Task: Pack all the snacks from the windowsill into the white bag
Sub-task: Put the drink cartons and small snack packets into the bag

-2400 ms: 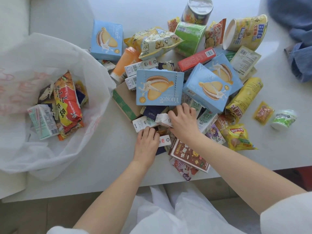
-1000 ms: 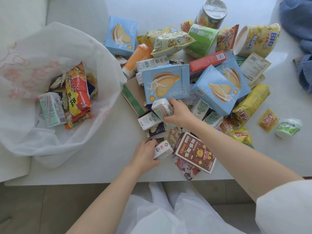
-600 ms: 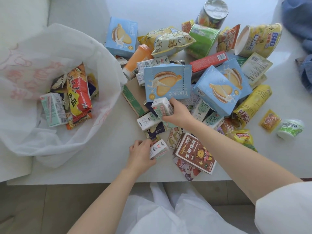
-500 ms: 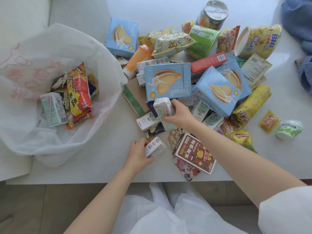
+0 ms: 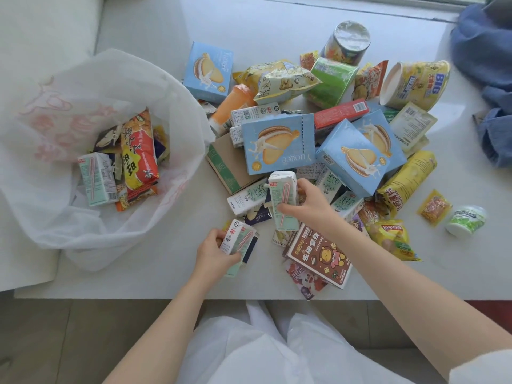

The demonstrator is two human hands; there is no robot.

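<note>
A heap of snacks covers the white windowsill [image 5: 166, 259]: blue biscuit boxes [image 5: 278, 144], chip bags, cans and small milk cartons. My right hand [image 5: 310, 205] grips an upright pale-green milk carton [image 5: 282, 199] at the heap's near edge. My left hand [image 5: 214, 256] holds a second small milk carton [image 5: 237, 242] just above the sill. The white bag [image 5: 83, 231] lies open at the left and holds a milk carton [image 5: 97, 181], a red-and-yellow packet [image 5: 138, 153] and other snacks.
A brown bear-print box [image 5: 318, 256] lies by my right forearm. A yellow chip bag [image 5: 393, 238], a small orange packet [image 5: 435, 207] and a green-and-white cup [image 5: 466, 220] sit at the right. Blue cloth [image 5: 487, 79] lies at the far right.
Both hands each picked a milk carton out of the heap. The left one has drawn its carton leftward; the right one has stood its carton upright and pulled it nearer.
</note>
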